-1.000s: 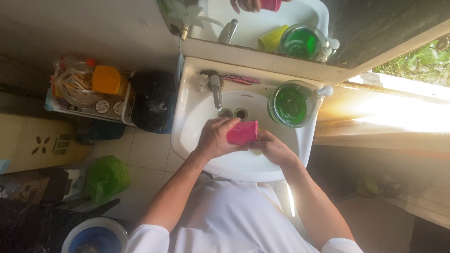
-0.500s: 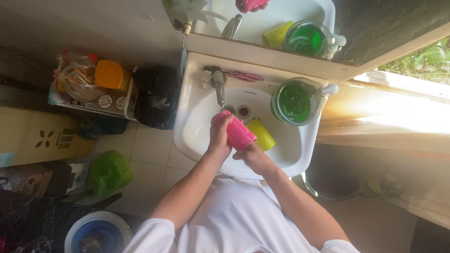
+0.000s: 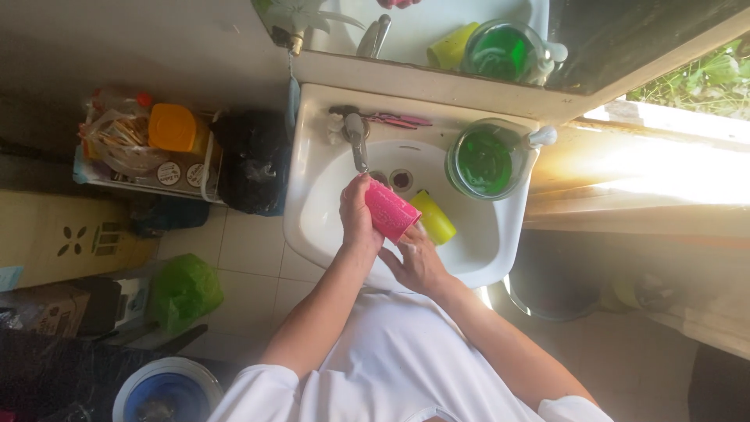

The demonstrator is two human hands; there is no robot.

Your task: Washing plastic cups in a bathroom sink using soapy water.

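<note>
I hold a pink plastic cup [image 3: 389, 210] on its side over the white sink basin [image 3: 469, 250], just under the metal tap [image 3: 356, 141]. My left hand [image 3: 355, 215] grips the cup's upper end. My right hand [image 3: 414, 258] touches the cup's lower end with spread fingers. A yellow cup [image 3: 433, 217] lies on its side in the basin right beside the pink one, near the drain [image 3: 401, 180].
A green soap dispenser [image 3: 484, 160] stands on the sink's right rim, with pink scissors [image 3: 398, 120] along the back edge. A mirror [image 3: 437, 31] hangs above. Left of the sink are a black bag [image 3: 254, 164], a cluttered rack [image 3: 148, 148], a green bag [image 3: 183, 293] and a blue bucket [image 3: 164, 391].
The pink cup has moved from the basin's middle up toward the tap and tilted. The yellow cup, hidden a second ago, now shows in the basin. My right hand's fingers have opened.
</note>
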